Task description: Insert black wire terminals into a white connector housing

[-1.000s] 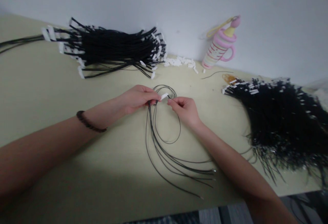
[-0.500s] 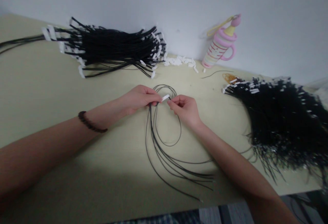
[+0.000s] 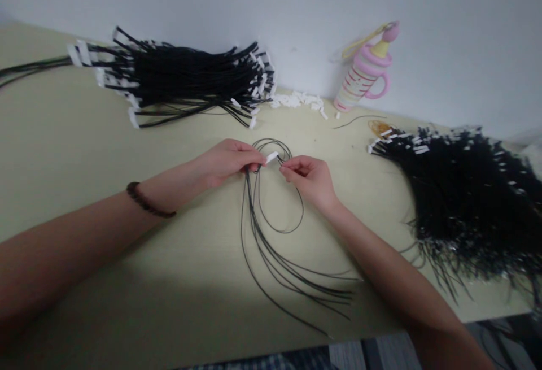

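A small white connector (image 3: 271, 157) sits between my two hands near the middle of the table. My left hand (image 3: 237, 161) pinches its left end, along with thin black wires (image 3: 263, 239) that loop above and trail down to the lower right. On the connector's right side, my right hand (image 3: 305, 177) has thumb and forefinger closed on thin black wire that enters the connector. The fingertips of both hands are close together, just below the upper wire loops.
A bundle of black cables (image 3: 182, 73) with white connectors lies at the back left. Loose white connectors (image 3: 296, 99) lie beside it. A pink striped bottle (image 3: 364, 73) stands against the wall. A large black wire pile (image 3: 470, 200) covers the right side, near orange rubber bands (image 3: 379, 128).
My right hand has shifted slightly right, away from the connector, and more wire shows between them. One wire's end has come in beside the others at lower right, and its loop has changed shape.
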`<state>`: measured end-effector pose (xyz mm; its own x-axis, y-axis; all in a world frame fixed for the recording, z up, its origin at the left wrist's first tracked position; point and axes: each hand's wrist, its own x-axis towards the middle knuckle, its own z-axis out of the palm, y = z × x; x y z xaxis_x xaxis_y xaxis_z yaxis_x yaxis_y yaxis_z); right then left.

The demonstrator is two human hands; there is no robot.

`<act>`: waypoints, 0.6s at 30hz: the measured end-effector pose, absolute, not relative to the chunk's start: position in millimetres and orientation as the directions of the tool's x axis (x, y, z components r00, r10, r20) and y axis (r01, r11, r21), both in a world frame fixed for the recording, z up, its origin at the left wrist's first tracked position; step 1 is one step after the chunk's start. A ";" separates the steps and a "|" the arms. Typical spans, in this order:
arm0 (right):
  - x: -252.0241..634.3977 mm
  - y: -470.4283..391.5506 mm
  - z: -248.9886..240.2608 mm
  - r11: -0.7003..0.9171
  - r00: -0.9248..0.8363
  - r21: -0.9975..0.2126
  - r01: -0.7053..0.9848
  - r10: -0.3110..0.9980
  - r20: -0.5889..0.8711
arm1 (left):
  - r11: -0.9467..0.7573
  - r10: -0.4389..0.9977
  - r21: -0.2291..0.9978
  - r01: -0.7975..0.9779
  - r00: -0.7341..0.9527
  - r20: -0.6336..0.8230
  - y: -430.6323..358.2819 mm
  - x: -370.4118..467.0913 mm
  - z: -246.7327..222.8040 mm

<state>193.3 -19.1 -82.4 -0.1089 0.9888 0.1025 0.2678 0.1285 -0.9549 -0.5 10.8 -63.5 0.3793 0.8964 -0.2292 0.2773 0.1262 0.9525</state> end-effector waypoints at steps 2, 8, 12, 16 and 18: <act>193.4 -18.6 -84.3 0.138 -0.103 -0.950 0.279 0.988 0.113 | 0.124 0.900 0.949 0.289 0.371 -0.230 9.7 -0.3 -61.4; 192.1 -17.5 -89.9 0.188 -0.099 -0.899 0.395 0.982 0.162 | 0.136 0.902 0.955 0.264 0.365 -0.230 9.7 0.9 -61.7; 190.9 -18.0 -90.4 0.208 -0.092 -0.876 0.434 0.978 0.186 | 0.107 0.908 0.951 0.291 0.360 -0.213 13.5 -0.1 -68.1; 189.2 -19.2 -89.7 0.191 -0.080 -0.893 0.409 0.982 0.173 | 0.103 0.906 0.952 0.288 0.369 -0.209 14.2 -0.8 -70.0; 188.4 -19.7 -89.2 0.179 -0.077 -0.902 0.393 0.984 0.161 | 0.082 0.907 0.953 0.292 0.374 -0.193 13.4 -1.1 -69.4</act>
<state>188.4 -19.7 -89.2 -0.0774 0.9838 0.1614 0.3928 0.1789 -0.9020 -1.1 13.4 -69.4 0.3745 0.9070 -0.1928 0.2921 0.0820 0.9529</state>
